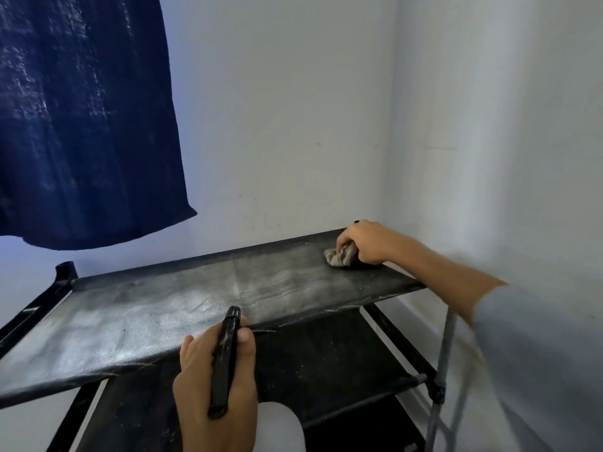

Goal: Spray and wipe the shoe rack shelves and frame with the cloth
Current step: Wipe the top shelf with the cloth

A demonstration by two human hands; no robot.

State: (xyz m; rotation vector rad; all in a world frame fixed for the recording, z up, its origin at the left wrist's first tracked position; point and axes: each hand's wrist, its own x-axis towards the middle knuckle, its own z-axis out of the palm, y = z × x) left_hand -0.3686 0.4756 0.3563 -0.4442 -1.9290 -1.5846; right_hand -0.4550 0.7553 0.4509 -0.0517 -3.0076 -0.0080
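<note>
Pale walls corner your shoe rack point(408, 350): right hand point(362, 241) clutches the cloth point(341, 256) on its dusty top shelf point(146, 318), left hand point(217, 376) grips the spray bottle point(225, 360); most wiping remains.

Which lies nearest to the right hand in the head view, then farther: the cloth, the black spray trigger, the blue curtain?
From the right hand, at the top shelf's far right corner:
1. Cloth, bunched under that hand's fingers on the shelf.
2. Black spray trigger, at the shelf's near edge, gripped by the left hand.
3. Blue curtain, hanging at upper left.
</note>
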